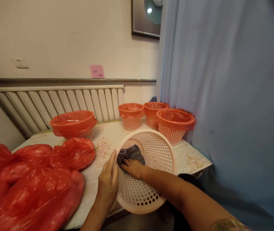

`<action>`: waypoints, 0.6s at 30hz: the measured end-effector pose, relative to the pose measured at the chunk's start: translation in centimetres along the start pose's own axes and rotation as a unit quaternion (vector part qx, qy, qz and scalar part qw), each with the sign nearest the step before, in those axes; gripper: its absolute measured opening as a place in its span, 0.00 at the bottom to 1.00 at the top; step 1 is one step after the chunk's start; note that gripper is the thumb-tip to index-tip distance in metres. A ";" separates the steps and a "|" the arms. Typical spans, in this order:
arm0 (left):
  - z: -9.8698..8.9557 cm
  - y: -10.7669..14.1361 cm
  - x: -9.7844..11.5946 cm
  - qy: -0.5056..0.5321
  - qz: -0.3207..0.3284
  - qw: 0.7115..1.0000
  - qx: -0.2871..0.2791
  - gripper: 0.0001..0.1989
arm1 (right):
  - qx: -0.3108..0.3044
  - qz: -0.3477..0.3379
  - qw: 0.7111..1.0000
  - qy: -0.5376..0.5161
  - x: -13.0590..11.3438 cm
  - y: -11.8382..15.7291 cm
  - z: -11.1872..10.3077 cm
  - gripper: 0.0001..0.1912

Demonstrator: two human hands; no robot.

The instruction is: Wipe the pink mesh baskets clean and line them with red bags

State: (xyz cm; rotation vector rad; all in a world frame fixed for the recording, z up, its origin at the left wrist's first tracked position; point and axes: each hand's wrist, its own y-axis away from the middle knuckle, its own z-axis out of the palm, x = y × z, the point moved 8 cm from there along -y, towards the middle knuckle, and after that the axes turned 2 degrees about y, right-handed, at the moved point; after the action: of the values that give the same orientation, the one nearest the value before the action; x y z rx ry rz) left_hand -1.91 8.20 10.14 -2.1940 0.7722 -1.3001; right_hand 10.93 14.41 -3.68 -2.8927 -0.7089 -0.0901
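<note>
Our L hand (107, 178) has its grip pinching the L rim of the basket (161, 154); our R hand (135, 168) is inside it, fingers on the grey cloth (134, 151), can't tell if pinching. Bags (40, 189) L of basket, lined baskets (172, 134) behind it, all w/ counter (91, 184) under.

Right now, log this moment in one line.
left hand: at pale basket rim; right hand: inside basket, on grey cloth; red plastic: left

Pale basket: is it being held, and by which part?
The left grip holds the pale basket by its left rim. The right grip touches grey cloth inside; whether held is unclear.
</note>
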 end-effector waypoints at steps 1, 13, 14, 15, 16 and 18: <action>0.1 0.0 0.0 0.004 0.003 1.000 -0.007 0.25 | 0.005 -0.009 1.000 0.010 -0.1 -0.2 -0.1 0.18; 0.9 0.4 0.6 0.015 0.037 0.998 -0.056 0.26 | 0.013 -0.027 0.997 0.066 0.9 -1.9 0.1 0.13; 0.9 0.4 0.6 0.015 0.042 0.997 -0.056 0.26 | 0.011 -0.021 0.998 0.065 1.1 -2.1 0.1 0.13; 1.0 0.4 0.6 0.014 0.045 0.997 -0.058 0.26 | 0.009 -0.015 0.998 0.064 1.4 -2.3 0.1 0.13; 0.9 0.5 0.6 0.013 0.048 0.997 -0.059 0.26 | 0.007 -0.007 0.998 0.062 1.7 -2.6 0.1 0.14; 0.9 0.5 0.6 0.009 0.050 0.997 -0.062 0.26 | 0.004 0.012 0.998 0.055 2.4 -3.2 0.0 0.16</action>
State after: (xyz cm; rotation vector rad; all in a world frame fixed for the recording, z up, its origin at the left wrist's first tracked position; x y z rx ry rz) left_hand -1.02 7.52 9.81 -2.2103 0.9798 -1.2559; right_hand 11.54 18.33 -3.00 -2.8606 -0.6537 -0.2419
